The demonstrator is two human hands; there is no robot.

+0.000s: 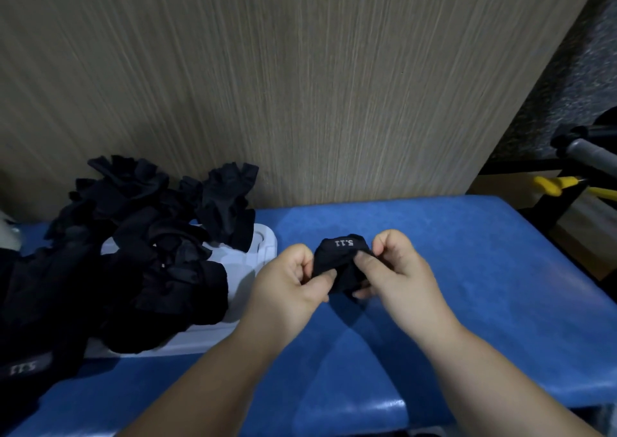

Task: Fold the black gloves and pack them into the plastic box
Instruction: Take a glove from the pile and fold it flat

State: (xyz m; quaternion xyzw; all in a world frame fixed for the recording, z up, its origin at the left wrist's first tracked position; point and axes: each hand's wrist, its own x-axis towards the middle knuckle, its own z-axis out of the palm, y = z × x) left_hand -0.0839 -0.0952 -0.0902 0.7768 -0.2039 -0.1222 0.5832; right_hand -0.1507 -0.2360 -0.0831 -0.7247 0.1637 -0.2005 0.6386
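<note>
Head camera: a black glove (340, 263), gathered into a small bundle with its white "5.11" mark upside down and facing the wall, is held just above the blue padded bench (484, 269), slightly below the centre of the frame. Its 9 o'clock edge is pinched by the left hand (290, 279), with the thumb curled over the cloth. Its 3 o'clock edge is gripped by the right hand (400, 269), with thumb and forefinger closed on the fabric. Both ends appear to be held this way so that the soft cloth can be tucked in on itself and kept from springing open. A shadow is thrown on the bench beneath it, so the glove is taken to be lifted rather than resting.

At 9 o'clock from the held glove, a pile of black gloves (133, 253) is heaped over the white plastic box (267, 244), of which only the near rim and part of the floor are visible. The box lies just beside the left hand, probably so that the carry is short. The heaped gloves look loose rather than folded, though this cannot be told for certain. The fold is judged to be in progress, with most of the packing left to do.

A wood-grain panel (300, 69) stands at 12 o'clock, and a yellow-handled tool (551, 184) is seen at 3 o'clock by the frame edge.
</note>
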